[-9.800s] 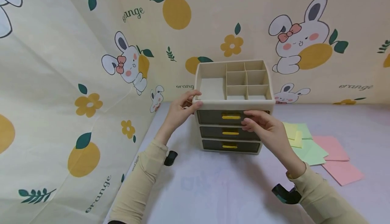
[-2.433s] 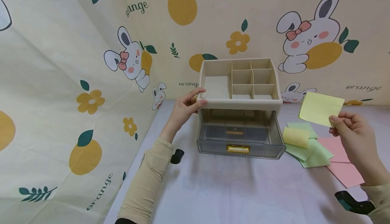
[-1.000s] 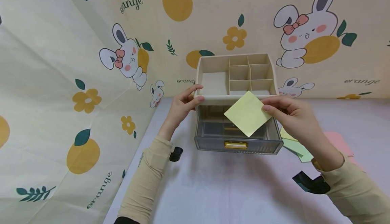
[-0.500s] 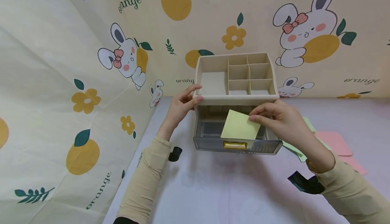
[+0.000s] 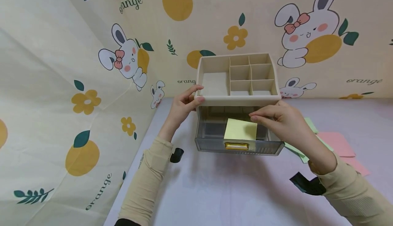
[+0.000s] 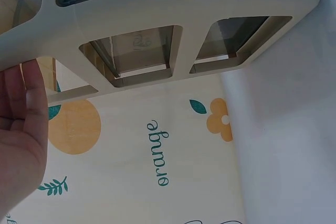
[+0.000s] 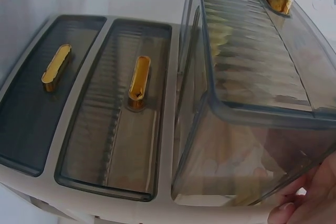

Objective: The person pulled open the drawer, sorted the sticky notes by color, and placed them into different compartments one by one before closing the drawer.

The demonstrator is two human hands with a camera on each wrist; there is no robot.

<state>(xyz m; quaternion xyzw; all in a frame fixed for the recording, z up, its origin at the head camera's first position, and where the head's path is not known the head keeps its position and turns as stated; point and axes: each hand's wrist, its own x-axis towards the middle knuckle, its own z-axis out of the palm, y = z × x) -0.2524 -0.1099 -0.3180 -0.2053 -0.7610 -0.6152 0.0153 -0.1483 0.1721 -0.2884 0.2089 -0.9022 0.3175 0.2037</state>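
A cream desktop drawer organizer (image 5: 237, 100) stands with its top drawer (image 5: 267, 148) pulled out. My left hand (image 5: 181, 111) grips its upper left corner, thumb at the front and index finger over the rim. In the left wrist view, fingers of the left hand (image 6: 23, 108) lie against the organizer's side. A yellow sticky note (image 5: 241, 129) leans inside the drawer behind the front panel. My right hand (image 5: 284, 122) hovers over the drawer's right side, its thumb and index fingertips close together, apart from the note. The right wrist view shows this drawer (image 7: 252, 66) from outside.
Green paper notes (image 5: 311, 125) and pink paper notes (image 5: 334, 144) lie on the white table (image 5: 215, 192) to the right, partly behind the right forearm. Two lower drawers (image 7: 115, 108) are closed. A patterned cloth (image 5: 208, 11) hangs behind.
The top drawer has been pulled out. The right hand picked up a yellow sticky note, brought it left over the drawer and let it go inside. The left hand has kept its grip.
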